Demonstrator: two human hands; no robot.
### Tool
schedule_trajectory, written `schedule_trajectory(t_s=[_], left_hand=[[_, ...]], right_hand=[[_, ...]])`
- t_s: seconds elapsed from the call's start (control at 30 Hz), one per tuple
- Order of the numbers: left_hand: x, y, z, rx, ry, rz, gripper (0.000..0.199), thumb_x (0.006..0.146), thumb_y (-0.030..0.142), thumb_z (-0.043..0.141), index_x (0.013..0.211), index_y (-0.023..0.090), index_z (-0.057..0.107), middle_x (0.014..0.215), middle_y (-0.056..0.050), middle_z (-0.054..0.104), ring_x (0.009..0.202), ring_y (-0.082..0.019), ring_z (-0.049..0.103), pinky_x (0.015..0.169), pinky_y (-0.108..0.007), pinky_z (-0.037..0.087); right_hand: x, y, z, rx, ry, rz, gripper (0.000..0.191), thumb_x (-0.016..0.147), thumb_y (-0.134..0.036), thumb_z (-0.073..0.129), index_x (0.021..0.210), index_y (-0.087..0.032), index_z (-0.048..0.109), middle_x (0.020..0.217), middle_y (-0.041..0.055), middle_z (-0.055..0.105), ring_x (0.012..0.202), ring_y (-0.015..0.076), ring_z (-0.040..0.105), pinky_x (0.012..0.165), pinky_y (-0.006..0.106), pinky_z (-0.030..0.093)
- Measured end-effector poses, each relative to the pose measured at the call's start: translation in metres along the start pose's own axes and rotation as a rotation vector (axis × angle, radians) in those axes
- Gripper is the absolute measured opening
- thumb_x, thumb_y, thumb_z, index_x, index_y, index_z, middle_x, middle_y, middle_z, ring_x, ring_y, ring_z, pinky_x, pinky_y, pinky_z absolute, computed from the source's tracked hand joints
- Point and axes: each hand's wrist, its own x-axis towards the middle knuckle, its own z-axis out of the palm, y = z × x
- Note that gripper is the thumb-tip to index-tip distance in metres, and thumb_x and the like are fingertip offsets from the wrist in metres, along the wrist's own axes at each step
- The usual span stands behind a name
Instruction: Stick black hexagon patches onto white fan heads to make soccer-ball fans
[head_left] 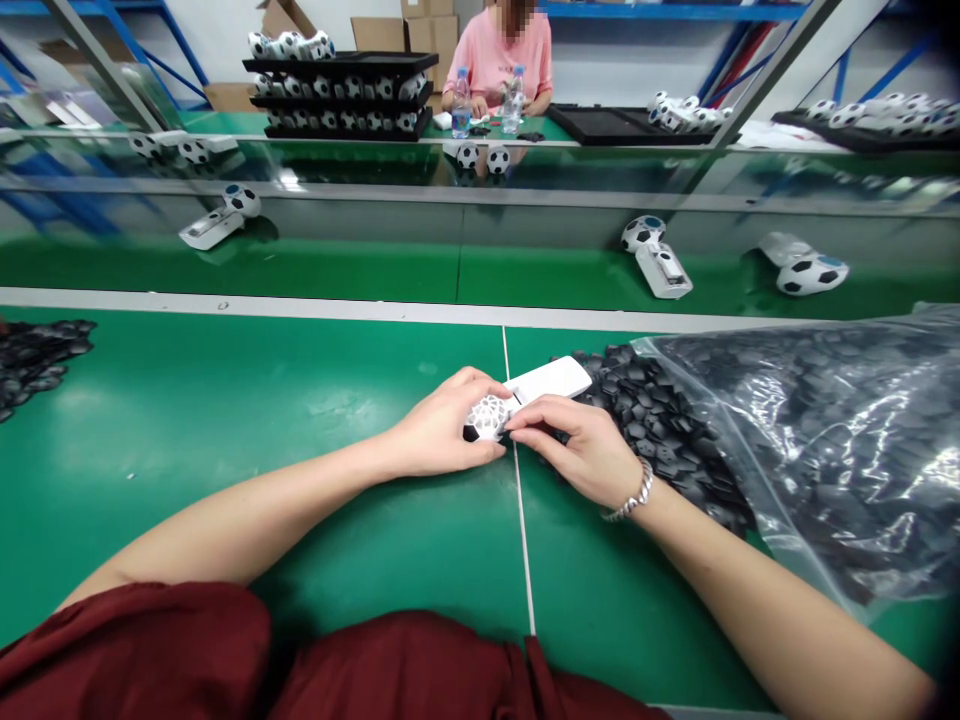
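My left hand [442, 430] grips a white football-shaped toy [487, 415] with a flat white handle [547, 380] that points away to the right. The ball end shows a white honeycomb shell with one black patch. My right hand [577, 445] has its fingertips pressed on the ball end, thumb and forefinger pinched together; whether they hold a small black piece I cannot tell. Both hands rest on the green table [225, 430]. A heap of small black pieces [645, 400] lies just right of my right hand.
A clear plastic bag [825, 430] of black pieces spills open at the right. More black pieces [37, 350] lie far left. Finished football toys [656, 250] sit on the conveyor behind. A person in pink [499, 55] sits across, beside stacked black trays [341, 95].
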Motion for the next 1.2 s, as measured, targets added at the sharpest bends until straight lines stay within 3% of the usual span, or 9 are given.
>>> schedule_trajectory(t_s=[0.33,0.63,0.73,0.9,1.03,1.2], left_hand=[[0.0,0.001,0.005,-0.014,0.06,0.012,0.039,0.069,0.028,0.064,0.105,0.019,0.052,0.104,-0.006,0.05,0.102,-0.019,0.049,0.091,-0.034,0.04],[0.0,0.003,0.007,-0.015,0.094,-0.004,0.037,0.068,0.022,0.061,0.103,0.02,0.052,0.102,-0.005,0.049,0.101,-0.019,0.049,0.09,-0.035,0.041],[0.0,0.004,0.009,-0.015,0.103,-0.001,0.036,0.067,0.02,0.06,0.102,0.02,0.053,0.101,-0.005,0.049,0.1,-0.019,0.049,0.089,-0.035,0.042],[-0.001,0.0,0.016,-0.01,0.187,0.031,0.034,0.065,0.016,0.059,0.098,0.02,0.053,0.098,-0.004,0.05,0.096,-0.018,0.05,0.088,-0.034,0.041],[-0.001,-0.002,0.019,-0.043,0.239,0.028,0.034,0.064,0.018,0.061,0.097,0.02,0.054,0.097,-0.004,0.049,0.094,-0.018,0.051,0.086,-0.034,0.043],[0.0,-0.007,0.013,-0.062,0.104,0.076,0.054,0.054,0.021,0.072,0.105,0.021,0.054,0.103,-0.005,0.049,0.099,-0.021,0.049,0.09,-0.034,0.042]], right_hand=[[0.0,0.003,-0.001,-0.095,-0.086,-0.038,0.011,0.083,-0.017,0.052,0.082,-0.018,0.063,0.077,0.002,0.063,0.074,0.0132,0.057,0.07,0.026,0.045],[-0.001,0.005,0.008,-0.054,0.073,-0.01,0.006,0.078,-0.021,0.06,0.073,-0.018,0.059,0.072,-0.0002,0.063,0.069,0.0119,0.058,0.066,0.023,0.044],[-0.001,0.007,0.007,-0.06,0.083,0.055,0.012,0.074,-0.027,0.064,0.068,-0.018,0.059,0.066,-0.0011,0.061,0.062,0.0112,0.055,0.06,0.023,0.043],[0.005,0.009,0.009,0.024,0.133,0.296,0.026,0.067,-0.038,0.069,0.06,-0.017,0.055,0.054,-0.0028,0.056,0.047,0.009,0.048,0.046,0.021,0.038],[0.005,0.01,0.01,0.019,0.101,0.291,0.029,0.067,-0.043,0.067,0.061,-0.017,0.054,0.052,-0.0024,0.054,0.045,0.0091,0.047,0.043,0.021,0.037],[-0.001,0.019,0.008,-0.045,0.1,0.178,0.024,0.077,-0.041,0.057,0.067,-0.019,0.057,0.059,-0.0008,0.058,0.049,0.0113,0.052,0.046,0.022,0.043]])
